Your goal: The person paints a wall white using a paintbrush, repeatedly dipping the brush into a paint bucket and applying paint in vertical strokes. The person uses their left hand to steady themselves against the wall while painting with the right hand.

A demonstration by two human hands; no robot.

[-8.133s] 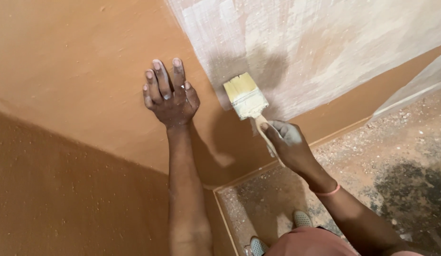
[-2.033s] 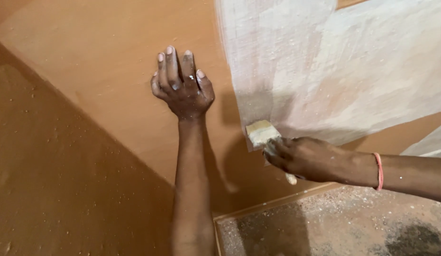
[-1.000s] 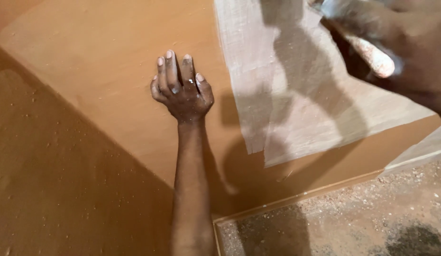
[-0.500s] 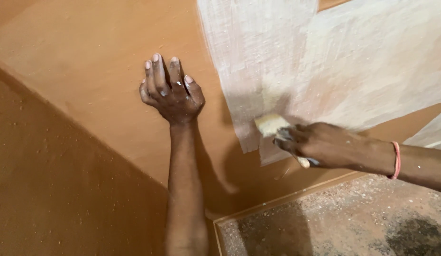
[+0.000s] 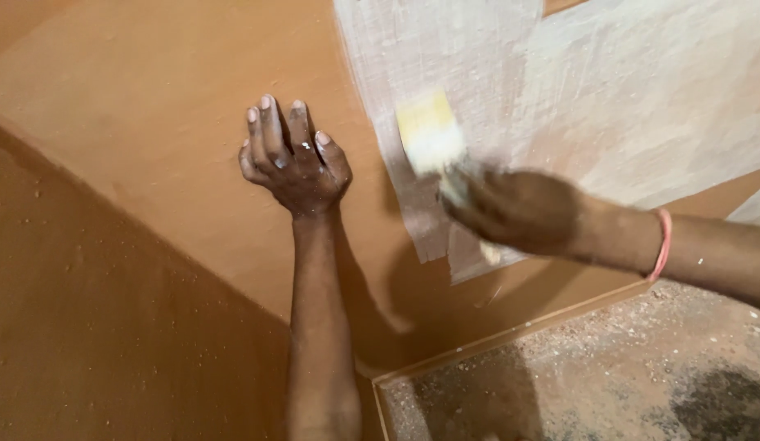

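My left hand (image 5: pixel 294 159) lies flat against the orange-brown wall (image 5: pixel 151 122), fingers spread upward and holding nothing. To its right, my right hand (image 5: pixel 515 208) grips the handle of a wide paintbrush (image 5: pixel 429 139) whose pale yellow bristles press on the wall. The brush and hand are blurred with motion. They sit at the left edge of the white-painted patch (image 5: pixel 625 90), which covers the upper right of the wall. A pink band (image 5: pixel 662 243) circles my right wrist.
A second orange wall (image 5: pixel 94 327) meets the first at a corner on the left. Below runs an orange skirting strip (image 5: pixel 511 335), then a dusty grey floor (image 5: pixel 625 367) with a dark stain at the lower right.
The brush has moved up the wall from the bottom of the white patch to its left edge. My left hand has stayed pressed on the wall.
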